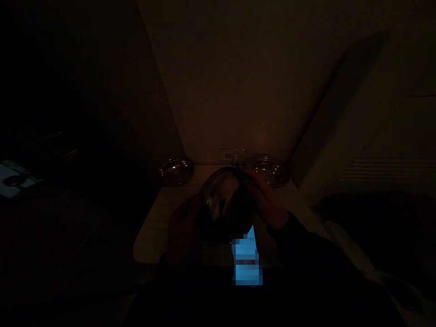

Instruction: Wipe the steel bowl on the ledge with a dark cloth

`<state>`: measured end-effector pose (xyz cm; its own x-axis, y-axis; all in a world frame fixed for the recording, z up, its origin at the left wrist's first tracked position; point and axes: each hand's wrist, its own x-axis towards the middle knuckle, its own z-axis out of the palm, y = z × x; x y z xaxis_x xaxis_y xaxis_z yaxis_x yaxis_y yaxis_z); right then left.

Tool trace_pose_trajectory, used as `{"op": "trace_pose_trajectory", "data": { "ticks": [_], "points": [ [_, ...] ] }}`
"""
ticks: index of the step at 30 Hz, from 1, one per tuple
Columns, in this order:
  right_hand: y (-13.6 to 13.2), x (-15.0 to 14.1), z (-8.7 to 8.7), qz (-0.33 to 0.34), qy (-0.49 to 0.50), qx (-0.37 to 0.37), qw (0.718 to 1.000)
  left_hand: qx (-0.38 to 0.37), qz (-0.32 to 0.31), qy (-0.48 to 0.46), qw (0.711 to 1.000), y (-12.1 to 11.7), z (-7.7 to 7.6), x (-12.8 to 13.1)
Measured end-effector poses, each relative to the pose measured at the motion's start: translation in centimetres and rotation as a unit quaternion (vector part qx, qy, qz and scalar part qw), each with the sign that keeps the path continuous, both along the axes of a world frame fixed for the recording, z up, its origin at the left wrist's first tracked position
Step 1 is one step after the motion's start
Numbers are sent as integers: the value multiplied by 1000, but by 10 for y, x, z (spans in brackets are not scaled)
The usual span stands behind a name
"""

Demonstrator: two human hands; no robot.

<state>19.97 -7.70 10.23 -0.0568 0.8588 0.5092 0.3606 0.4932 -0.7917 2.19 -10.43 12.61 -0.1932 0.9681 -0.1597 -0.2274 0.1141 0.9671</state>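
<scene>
Your left hand (184, 222) and right hand (267, 200) clasp the shiny bowl (221, 204), probably light, stiff, slippery: best held by opposite sides.

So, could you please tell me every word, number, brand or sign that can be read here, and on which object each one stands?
"3" plus a second digit, perhaps 1 or 9: on the upper part of the lit screen.
Rest of the screen: blurred into blocks, unreadable.
Wall socket: too small and dark to read any marking.
Shiny round object between the hands: no readable text.
</scene>
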Motion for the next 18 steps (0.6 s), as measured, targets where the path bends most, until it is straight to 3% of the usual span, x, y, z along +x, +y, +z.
{"op": "trace_pose_trajectory", "data": {
  "ticks": [3, 8, 12, 16, 18],
  "points": [
    [-1, -1, 3, 37, -37, 44, 998, -10, -3, 1, 1000, -1, 1, 0],
    [1, -4, 5, 9, -2, -15, 1000, -1, 6, 16, 1000, 0, -1, 1],
    [0, -5, 4, 60, -58, 42, 996, -7, 24, 24, 999, -1, 0, 0],
    [8, 1, -3, 67, -22, -24, 997, -9, 35, 14, 999, 0, -1, -3],
    [10, -1, -4, 57, -28, -23, 998, -2, 26, 8, 1000, 1, -4, -3]
  ]
}}
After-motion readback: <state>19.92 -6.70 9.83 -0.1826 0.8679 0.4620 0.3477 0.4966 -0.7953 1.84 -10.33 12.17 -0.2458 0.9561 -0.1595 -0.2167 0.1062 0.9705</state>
